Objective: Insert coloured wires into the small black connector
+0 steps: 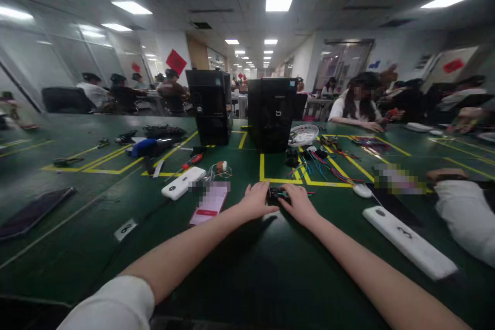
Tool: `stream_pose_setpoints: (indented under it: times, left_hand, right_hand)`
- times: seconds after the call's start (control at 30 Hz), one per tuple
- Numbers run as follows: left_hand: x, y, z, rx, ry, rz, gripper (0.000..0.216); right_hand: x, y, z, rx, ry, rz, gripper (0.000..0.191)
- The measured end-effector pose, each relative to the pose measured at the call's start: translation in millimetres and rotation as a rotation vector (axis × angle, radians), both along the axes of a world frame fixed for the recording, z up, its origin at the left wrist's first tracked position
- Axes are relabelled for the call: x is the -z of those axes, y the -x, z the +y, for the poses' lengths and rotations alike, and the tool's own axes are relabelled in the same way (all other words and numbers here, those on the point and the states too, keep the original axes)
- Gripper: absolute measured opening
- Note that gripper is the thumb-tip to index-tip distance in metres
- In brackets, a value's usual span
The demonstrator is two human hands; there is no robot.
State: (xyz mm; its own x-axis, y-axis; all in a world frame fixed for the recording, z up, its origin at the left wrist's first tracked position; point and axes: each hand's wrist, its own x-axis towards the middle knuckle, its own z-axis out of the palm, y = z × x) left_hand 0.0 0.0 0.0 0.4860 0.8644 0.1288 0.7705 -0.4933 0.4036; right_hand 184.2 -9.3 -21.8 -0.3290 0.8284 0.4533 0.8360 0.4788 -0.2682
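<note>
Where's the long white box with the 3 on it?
In the head view, the long white box lies on the right of the green table, between the wearer's right forearm and another person's white sleeve.

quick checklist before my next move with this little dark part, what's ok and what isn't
1. Both hands at the small dark part: ok, left hand and right hand flank it.
2. Grip firm: cannot tell, contact is partly hidden.
3. Part's fine details sound: cannot tell, too small and blurred.
4. Loose coloured wires away from both hands: ok.
5. Red-handled screwdriver put down: ok, on the table.
</note>
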Motion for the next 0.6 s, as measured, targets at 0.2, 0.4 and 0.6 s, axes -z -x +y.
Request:
stream_pose_setpoints:
  times: [0.2, 0.4, 0.6]
  left_hand:
    - [18.7, 1, -3, -0.052, -0.059, -0.149, 0.051]
    - [19.8, 9, -6, -0.026, -0.022, -0.211, 0.049]
    - [21.8, 7, -1, 0.019, -0.058, -0.193, 0.048]
  right_hand:
    - [-5.5, 4, -10, -0.04, 0.023, 0.018, 0.023]
    - [-6.3, 11, -19, -0.067, -0.038, 0.043, 0.033]
    - [-12.5, 16, -21, -0.127, -0.104, 0.027, 0.011]
